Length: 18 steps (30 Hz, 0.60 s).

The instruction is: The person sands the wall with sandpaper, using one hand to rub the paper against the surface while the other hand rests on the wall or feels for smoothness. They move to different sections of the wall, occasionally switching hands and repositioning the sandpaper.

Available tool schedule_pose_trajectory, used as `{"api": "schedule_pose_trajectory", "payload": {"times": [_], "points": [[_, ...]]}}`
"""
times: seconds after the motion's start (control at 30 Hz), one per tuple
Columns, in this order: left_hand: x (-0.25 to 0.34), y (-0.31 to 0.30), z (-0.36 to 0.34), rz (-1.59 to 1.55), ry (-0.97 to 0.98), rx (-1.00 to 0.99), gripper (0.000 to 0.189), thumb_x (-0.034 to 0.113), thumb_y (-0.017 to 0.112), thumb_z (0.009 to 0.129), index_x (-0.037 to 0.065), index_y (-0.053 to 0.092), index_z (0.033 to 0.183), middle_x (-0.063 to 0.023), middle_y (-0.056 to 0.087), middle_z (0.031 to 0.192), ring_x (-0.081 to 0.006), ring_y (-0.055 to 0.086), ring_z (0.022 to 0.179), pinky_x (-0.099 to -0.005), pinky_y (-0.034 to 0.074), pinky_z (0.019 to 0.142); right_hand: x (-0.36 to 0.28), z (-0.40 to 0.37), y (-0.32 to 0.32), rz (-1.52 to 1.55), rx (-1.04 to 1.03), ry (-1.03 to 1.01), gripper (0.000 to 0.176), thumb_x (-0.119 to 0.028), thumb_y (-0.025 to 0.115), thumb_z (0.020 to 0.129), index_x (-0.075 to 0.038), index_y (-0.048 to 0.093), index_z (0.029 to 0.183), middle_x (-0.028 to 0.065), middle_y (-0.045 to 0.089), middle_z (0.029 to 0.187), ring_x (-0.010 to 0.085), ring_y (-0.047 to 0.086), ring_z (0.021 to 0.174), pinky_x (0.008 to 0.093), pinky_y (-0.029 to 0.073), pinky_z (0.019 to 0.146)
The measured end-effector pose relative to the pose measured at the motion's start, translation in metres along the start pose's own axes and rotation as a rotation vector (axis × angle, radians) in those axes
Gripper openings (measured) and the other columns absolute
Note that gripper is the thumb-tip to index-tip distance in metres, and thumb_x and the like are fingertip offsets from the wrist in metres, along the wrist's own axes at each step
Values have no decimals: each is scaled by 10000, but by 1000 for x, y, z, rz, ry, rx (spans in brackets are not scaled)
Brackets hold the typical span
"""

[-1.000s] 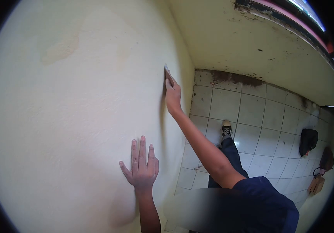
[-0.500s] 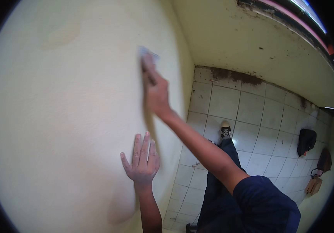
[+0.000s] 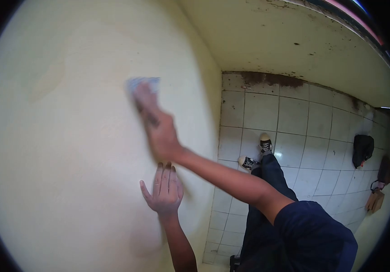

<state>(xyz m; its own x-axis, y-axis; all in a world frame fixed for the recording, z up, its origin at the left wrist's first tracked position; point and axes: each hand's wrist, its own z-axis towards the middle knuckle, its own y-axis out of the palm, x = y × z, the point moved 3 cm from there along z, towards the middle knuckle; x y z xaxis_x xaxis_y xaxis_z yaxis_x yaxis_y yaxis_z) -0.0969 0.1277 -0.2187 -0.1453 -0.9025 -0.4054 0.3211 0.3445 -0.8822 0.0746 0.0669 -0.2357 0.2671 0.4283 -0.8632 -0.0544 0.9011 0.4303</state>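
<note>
Up close in the head view, we face a cream wall point(image 3: 68, 149) that fills the left of the picture. Our right hand point(image 3: 158, 129) lies on the wall with its arm stretched across, smeared by blur. Under its fingertips sits a small pale bluish pad point(image 3: 144, 84), flat against the wall and the highest thing on it. The fingers press on it, yet we cannot tell whether the grip pinches it or only pushes it. Our left hand point(image 3: 163, 192) rests lower on the wall, just beneath the right wrist. Its palm is flat, its grip is spread with the fingers pointing up, and it holds nothing. At the foot of the wall runs a tiled floor point(image 3: 294, 118), where our two shoes point(image 3: 264, 144) stand near the wall. Well away from the wall lie a black bag point(image 3: 362, 149) and a brown bag point(image 3: 385, 170).
</note>
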Motion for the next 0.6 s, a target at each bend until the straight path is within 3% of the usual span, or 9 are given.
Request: {"api": "schedule_pose_trajectory", "payload": {"times": [0.13, 0.2, 0.23, 0.33, 0.4, 0.43, 0.5, 0.53, 0.6], "points": [[5, 6, 5, 12, 24, -28, 192, 116, 623, 867, 202, 728, 1002, 115, 735, 1139, -93, 662, 1163, -583, 160, 1217, 64, -17, -31, -112, -71, -140, 673, 108, 323, 878, -52, 411, 1525, 160, 332, 1616, 268, 222, 1530, 418, 85, 1251], [6, 5, 5, 18, 26, -29, 194, 115, 622, 866, 203, 728, 1003, 118, 734, 1140, -89, 659, 1167, -583, 164, 1217, 128, -10, -77, 0, 225, 466, 448, -114, 381, 1065, -29, 438, 1501, 133, 422, 1567, 230, 317, 1486, 357, 269, 1205], [6, 5, 6, 21, 34, -32, 197, 115, 621, 866, 205, 728, 1004, 120, 733, 1141, -86, 656, 1170, -582, 167, 1217, 178, -10, -94, 314, 351, 515, 435, -143, 376, 1076, -31, 455, 1489, 130, 446, 1551, 228, 366, 1461, 342, 262, 1208], [6, 8, 4, 47, 37, -34, 214, 117, 620, 865, 213, 730, 1021, 124, 732, 1141, -80, 652, 1174, -581, 173, 1217, 88, 8, -61, -16, 275, 532, 445, -67, 403, 1039, -29, 479, 1476, 142, 437, 1557, 248, 372, 1463, 355, 235, 1220], [8, 7, 2, 34, 27, -57, 221, 121, 622, 863, 217, 732, 1028, 125, 731, 1137, -77, 651, 1173, -579, 172, 1218, 30, -5, -26, -63, 29, 74, 518, -20, 377, 989, -50, 450, 1501, 185, 390, 1577, 280, 323, 1492, 389, 187, 1241], [7, 7, 3, 33, 20, -67, 228, 124, 624, 861, 221, 734, 1035, 126, 731, 1133, -75, 651, 1172, -576, 172, 1220, 37, -9, -29, -66, 28, 82, 518, -20, 377, 989, -50, 450, 1501, 185, 390, 1577, 280, 323, 1492, 389, 187, 1241], [10, 8, 7, 36, 31, -89, 227, 126, 628, 856, 221, 736, 1032, 126, 732, 1125, -72, 652, 1166, -576, 174, 1220, 58, -28, -30, -106, -178, -275, 603, 53, 367, 928, -53, 424, 1518, 196, 346, 1597, 301, 264, 1512, 417, 128, 1252], [10, 8, 9, 41, 40, -99, 227, 128, 632, 852, 221, 739, 1029, 125, 733, 1117, -69, 653, 1161, -575, 176, 1220, 93, -27, -44, -246, -45, -167, 575, 54, 350, 936, -3, 418, 1505, 207, 371, 1581, 304, 301, 1500, 411, 157, 1247], [9, 10, 9, 38, 37, -71, 218, 130, 633, 850, 220, 741, 1016, 122, 733, 1106, -67, 652, 1161, -574, 178, 1220, 131, -6, -76, 159, 414, 576, 440, -91, 376, 1068, -38, 435, 1501, 164, 443, 1545, 244, 428, 1426, 328, 273, 1203]]}}
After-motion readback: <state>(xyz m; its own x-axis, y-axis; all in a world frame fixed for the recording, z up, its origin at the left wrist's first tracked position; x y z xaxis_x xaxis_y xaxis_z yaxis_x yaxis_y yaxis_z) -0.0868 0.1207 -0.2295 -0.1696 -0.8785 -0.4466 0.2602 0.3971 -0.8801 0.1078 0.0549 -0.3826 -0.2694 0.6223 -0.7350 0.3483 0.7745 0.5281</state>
